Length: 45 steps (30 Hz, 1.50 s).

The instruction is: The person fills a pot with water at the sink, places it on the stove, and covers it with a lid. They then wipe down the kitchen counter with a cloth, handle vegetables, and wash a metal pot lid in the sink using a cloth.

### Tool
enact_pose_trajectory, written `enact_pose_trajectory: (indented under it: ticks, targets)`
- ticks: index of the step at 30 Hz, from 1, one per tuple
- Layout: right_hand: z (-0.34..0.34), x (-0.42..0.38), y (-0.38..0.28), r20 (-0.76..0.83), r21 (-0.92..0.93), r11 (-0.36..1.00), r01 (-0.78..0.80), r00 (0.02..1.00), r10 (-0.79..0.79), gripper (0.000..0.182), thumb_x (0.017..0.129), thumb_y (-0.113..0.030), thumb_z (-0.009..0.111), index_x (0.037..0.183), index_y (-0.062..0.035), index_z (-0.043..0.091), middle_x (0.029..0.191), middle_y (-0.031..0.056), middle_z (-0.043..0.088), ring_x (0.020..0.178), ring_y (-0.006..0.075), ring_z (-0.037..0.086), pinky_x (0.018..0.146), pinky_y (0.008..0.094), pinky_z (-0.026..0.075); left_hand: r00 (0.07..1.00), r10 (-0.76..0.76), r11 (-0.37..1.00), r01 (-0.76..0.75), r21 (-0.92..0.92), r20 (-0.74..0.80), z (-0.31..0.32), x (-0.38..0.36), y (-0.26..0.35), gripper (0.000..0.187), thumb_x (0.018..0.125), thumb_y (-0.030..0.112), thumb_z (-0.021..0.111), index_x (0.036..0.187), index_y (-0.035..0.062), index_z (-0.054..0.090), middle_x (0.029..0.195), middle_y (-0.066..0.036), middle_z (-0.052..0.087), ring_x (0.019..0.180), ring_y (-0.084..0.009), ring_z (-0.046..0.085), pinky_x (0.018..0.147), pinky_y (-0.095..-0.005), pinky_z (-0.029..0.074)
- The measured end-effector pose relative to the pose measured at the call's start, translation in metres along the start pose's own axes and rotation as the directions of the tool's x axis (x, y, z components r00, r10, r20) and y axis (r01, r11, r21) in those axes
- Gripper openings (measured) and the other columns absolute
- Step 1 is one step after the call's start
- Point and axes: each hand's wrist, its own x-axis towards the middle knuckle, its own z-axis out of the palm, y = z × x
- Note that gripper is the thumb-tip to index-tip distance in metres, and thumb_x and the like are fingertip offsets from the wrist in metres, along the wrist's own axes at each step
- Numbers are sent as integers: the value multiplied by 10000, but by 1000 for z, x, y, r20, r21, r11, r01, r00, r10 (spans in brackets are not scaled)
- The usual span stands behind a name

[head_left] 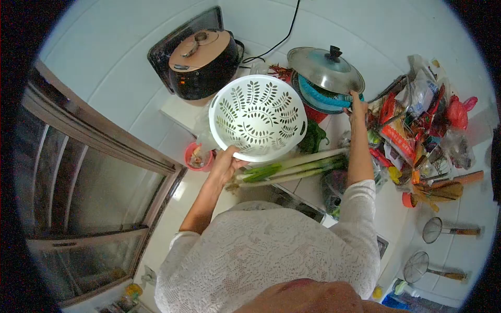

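Observation:
A white colander (255, 117) with leaf-shaped holes is tilted toward the camera, and my left hand (228, 166) grips its lower left rim. My right hand (356, 107) is closed at the right edge of a blue basket (318, 96), near the rim of a metal lid with a black knob (331, 68). Whether its fingers hold the basket, the lid or both is hard to tell. The lid lies tilted over the basket. Beneath the colander and between my arms lie long green onions (292, 169), with a dark green pepper (313, 136) just behind them.
A rice cooker (201, 65) stands at the back left, with a cord running up the wall. A small red container (198, 157) is left of the colander. Bags and packets (399, 125) crowd the right side. Two strainers (432, 230) hang at the lower right, and a window (94, 182) is at left.

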Motion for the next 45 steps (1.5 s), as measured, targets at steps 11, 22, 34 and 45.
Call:
enact_pose_trajectory:
  ticks: [11, 22, 34, 45]
  targets:
    - [-14, 13, 9, 205, 159, 986, -51, 979, 17, 227, 730, -237, 628, 784, -38, 533, 716, 79, 508, 568, 190, 546, 427, 309, 524, 999, -33, 999, 33, -15, 21, -5, -4, 5, 371, 830, 60, 432, 1153, -113, 372, 1093, -213, 525, 930, -272, 597, 774, -368, 556]
    - [-22, 2, -2, 273, 493, 870, 10, 948, -166, 185, 733, -147, 642, 758, -72, 474, 642, 47, 487, 556, 145, 530, 443, 283, 489, 1000, -11, 998, 10, 65, 5, 2, -9, 10, 402, 811, 70, 431, 1174, -93, 376, 1064, -192, 547, 904, -262, 610, 736, -347, 564]
    - [-74, -78, -125, 119, 726, 688, -26, 989, -89, 259, 709, -133, 677, 902, -51, 526, 875, 77, 518, 734, 187, 515, 565, 328, 495, 971, 42, 993, -66, 96, 234, 81, 50, 41, 347, 827, 84, 491, 1107, -103, 408, 1047, -221, 549, 883, -313, 609, 703, -356, 568]
    - [-11, -86, -62, 98, 583, 812, 13, 991, -86, 201, 728, -184, 636, 696, -54, 486, 648, 53, 470, 549, 167, 494, 457, 318, 493, 923, -151, 985, 169, -22, 353, 148, 179, 7, 393, 916, 211, 448, 1256, 73, 305, 1211, -183, 449, 965, -361, 567, 772, -467, 539]
